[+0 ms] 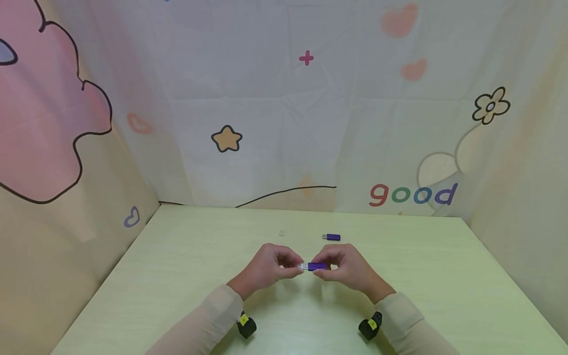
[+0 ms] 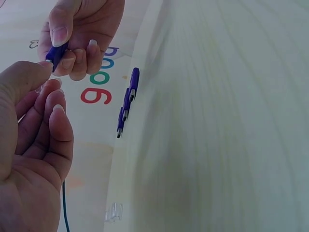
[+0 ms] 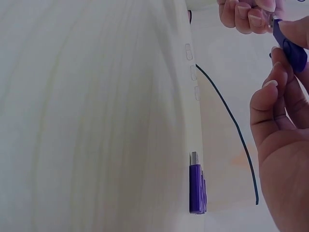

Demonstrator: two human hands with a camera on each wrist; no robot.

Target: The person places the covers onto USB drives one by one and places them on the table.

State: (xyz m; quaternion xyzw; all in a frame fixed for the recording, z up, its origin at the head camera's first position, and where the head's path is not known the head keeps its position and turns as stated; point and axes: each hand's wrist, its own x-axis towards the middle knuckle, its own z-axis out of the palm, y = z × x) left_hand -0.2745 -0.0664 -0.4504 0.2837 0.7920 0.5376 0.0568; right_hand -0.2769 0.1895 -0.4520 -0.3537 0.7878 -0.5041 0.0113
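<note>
My right hand [image 1: 343, 264] pinches a purple USB flash drive [image 1: 317, 266] between thumb and fingertips, its metal plug pointing left. Facing it, my left hand [image 1: 276, 266] pinches a small clear cap [image 3: 266, 17] right at the plug end. The cap overlaps the plug in the head view. Both hands are raised over the table near its middle. In the left wrist view, the left thumb partly hides the plug of the held drive [image 2: 56, 54]. Curled fingers of the right hand [image 2: 87, 34] show beneath the drive there.
Beyond my hands, purple USB drives [image 2: 126, 104] lie in a row on the pale table [image 1: 177, 276], plugs bare. Clear caps [image 3: 193, 72] form another row, farther left. A printed cloth [image 1: 266, 98] rises behind the table. Black wrist cameras [image 1: 246, 325] sit at both cuffs.
</note>
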